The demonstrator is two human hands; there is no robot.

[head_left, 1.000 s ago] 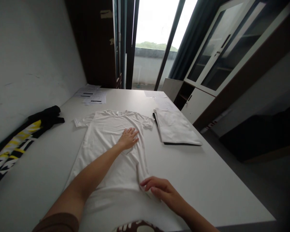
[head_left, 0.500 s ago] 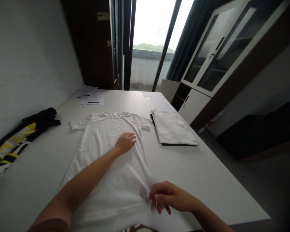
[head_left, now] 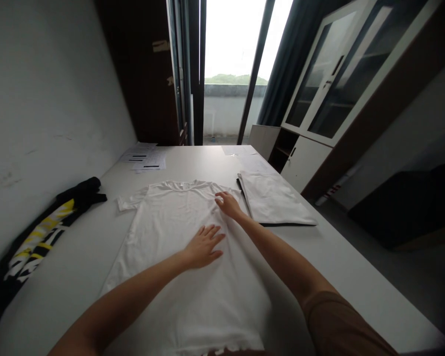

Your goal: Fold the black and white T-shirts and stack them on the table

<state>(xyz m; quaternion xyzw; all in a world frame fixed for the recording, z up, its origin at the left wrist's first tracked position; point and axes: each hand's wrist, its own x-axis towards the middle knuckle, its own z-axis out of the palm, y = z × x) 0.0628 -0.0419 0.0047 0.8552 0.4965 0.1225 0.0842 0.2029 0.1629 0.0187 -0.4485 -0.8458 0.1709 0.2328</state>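
Observation:
A white short-sleeved T-shirt (head_left: 170, 222) lies spread on the table, its neckline at the far side and its hem toward me. My left hand (head_left: 203, 247) rests on the middle of the shirt, palm down with the fingers spread. Farther up, my right hand (head_left: 228, 203) is at the shirt's right side near the sleeve. Its fingers are curled in a pinch on the fabric, and creases run out from there. The right sleeve is partly hidden behind this hand.
Right of the shirt is a folded white cloth (head_left: 278, 200) with a dark edge beneath it. A black garment with yellow and white print (head_left: 40, 237) lies along the left wall. Papers (head_left: 144, 159) are at the table's far left, and the white table (head_left: 341, 267) ends at the right.
My right hand has moved from the lower right side of the shirt up to its sleeve area and pinches fabric. My left hand has slid slightly nearer, with its fingers more spread.

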